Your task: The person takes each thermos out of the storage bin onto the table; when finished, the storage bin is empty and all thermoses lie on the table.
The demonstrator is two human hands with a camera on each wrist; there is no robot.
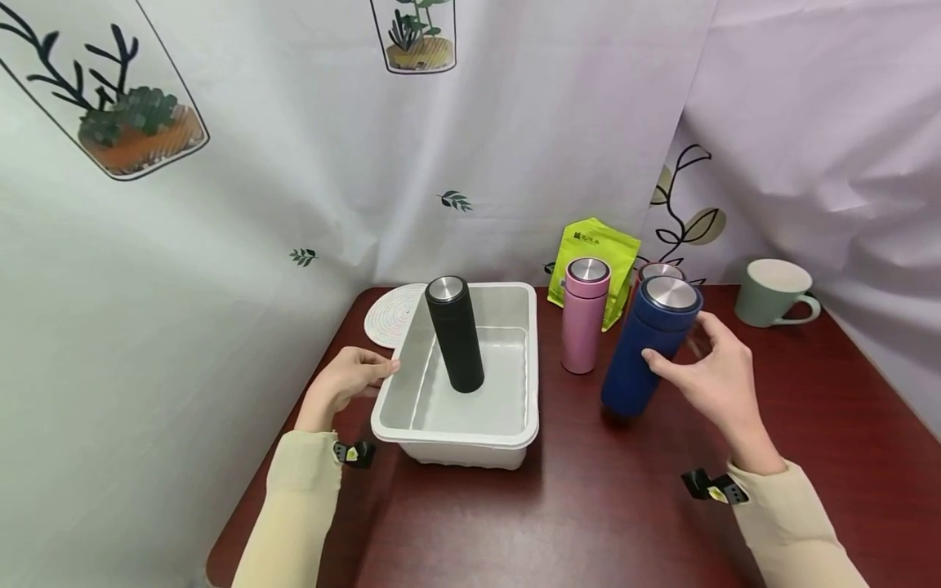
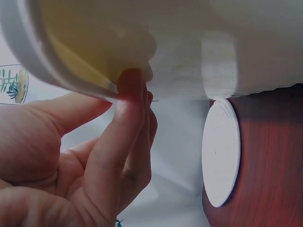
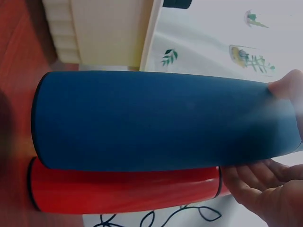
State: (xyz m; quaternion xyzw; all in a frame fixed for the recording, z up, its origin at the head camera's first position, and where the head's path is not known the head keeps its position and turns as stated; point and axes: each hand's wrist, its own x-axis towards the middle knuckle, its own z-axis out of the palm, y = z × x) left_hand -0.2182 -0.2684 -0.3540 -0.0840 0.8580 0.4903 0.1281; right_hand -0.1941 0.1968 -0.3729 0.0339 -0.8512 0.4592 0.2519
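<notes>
My left hand pinches the left rim of a white plastic tub, thumb and fingers on either side of the edge in the left wrist view. Inside the tub a black thermos bottle stands, leaning slightly. My right hand grips a blue thermos bottle near its silver lid, and the bottle tilts over the table. Behind it, mostly hidden in the head view, is a red thermos bottle. A pink thermos bottle stands upright between the tub and the blue one.
A lime-green pouch leans behind the pink bottle. The pale green mug sits at the back right, near the curtain. On the far left a round white coaster lies partly behind the tub. Everything rests on a dark red table.
</notes>
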